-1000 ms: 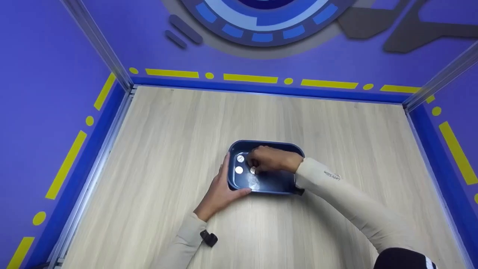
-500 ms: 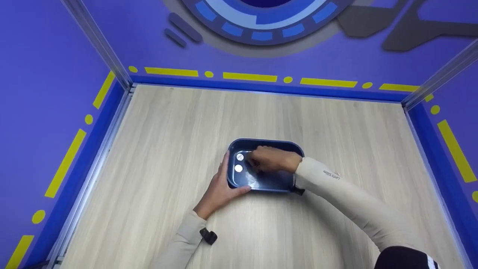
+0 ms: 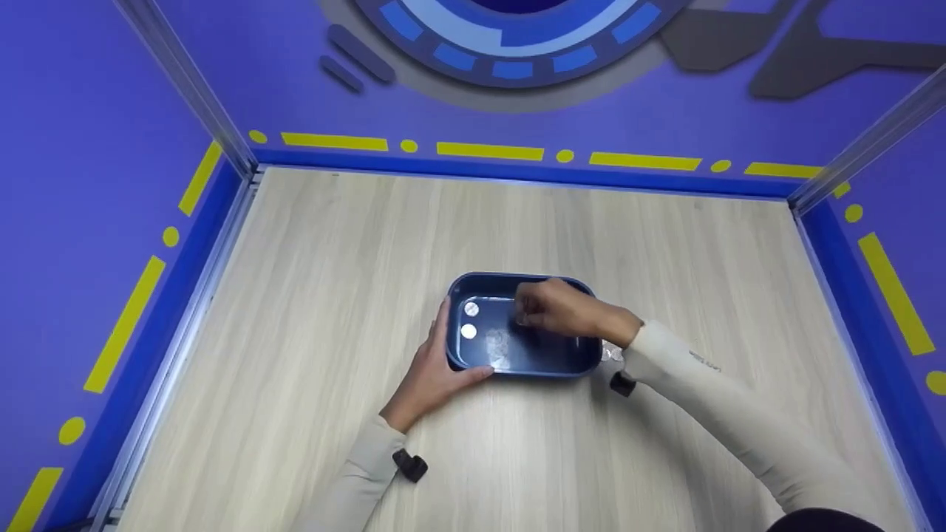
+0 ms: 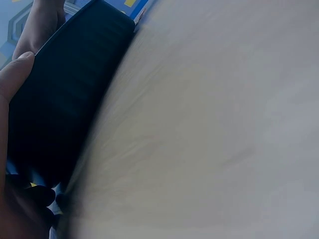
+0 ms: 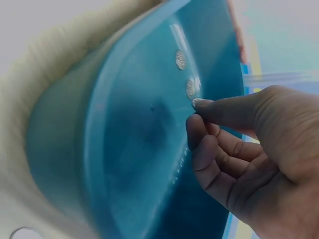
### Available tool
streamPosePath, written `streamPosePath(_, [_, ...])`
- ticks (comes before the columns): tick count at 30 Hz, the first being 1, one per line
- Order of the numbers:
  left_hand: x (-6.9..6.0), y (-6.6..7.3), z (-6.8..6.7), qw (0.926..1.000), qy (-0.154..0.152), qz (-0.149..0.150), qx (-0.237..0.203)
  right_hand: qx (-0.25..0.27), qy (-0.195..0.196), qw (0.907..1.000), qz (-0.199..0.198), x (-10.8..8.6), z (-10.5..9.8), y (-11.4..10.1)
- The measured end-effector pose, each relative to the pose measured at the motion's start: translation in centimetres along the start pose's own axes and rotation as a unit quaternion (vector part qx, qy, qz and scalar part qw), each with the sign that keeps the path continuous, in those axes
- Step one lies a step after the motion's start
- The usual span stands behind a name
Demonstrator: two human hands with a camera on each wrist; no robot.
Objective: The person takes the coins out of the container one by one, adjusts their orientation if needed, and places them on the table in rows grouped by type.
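A dark blue rounded tub (image 3: 547, 362) stands on the wooden table. Two silvery coins lie flat inside at its left end, the far coin (image 3: 471, 309) and the near coin (image 3: 468, 332). My left hand (image 3: 436, 373) grips the tub's left end, thumb on the near rim and fingers along the outer wall. Over the middle of the tub, my right hand (image 3: 558, 307) pinches a coin (image 5: 195, 102) between thumb and forefinger. Only a small shiny edge of that coin shows. More coins (image 3: 610, 353) lie on the table beside the tub's right end, partly hidden by the right wrist.
Wood-grain tabletop (image 3: 355, 258) surrounds the tub. Blue printed panels (image 3: 488, 118) with yellow marks rise at the back and both sides, joined by metal corner posts. Black wrist devices (image 3: 411, 465) sit on both sleeves. Another coin (image 5: 27, 234) shows at the right wrist view's lower edge.
A third coin at the tub's floor, under my right fingers a second ago, is no longer there. The right hand has risen and moved right, uncovering coins beside the tub. Left hand stays.
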State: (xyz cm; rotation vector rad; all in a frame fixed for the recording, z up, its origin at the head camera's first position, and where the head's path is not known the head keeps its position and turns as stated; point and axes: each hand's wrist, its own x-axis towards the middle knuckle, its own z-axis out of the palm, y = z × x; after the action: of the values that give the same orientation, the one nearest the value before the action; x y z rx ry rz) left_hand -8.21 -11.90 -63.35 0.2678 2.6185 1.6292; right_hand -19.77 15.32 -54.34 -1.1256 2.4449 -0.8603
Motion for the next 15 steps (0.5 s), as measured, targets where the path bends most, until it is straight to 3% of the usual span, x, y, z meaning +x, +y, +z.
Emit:
streamPosePath(7, [0.0, 0.0, 0.0, 1.0000, 0.003, 0.002, -0.002, 0.044, 0.040, 0.9981, 0.017, -2.3, -1.0, 0.5])
streamPosePath(15, [0.0, 0.1, 0.0, 1.0000, 0.007, 0.003, -0.002, 0.085, 0.083, 0.9908, 0.066, -5.0, -2.0, 1.1])
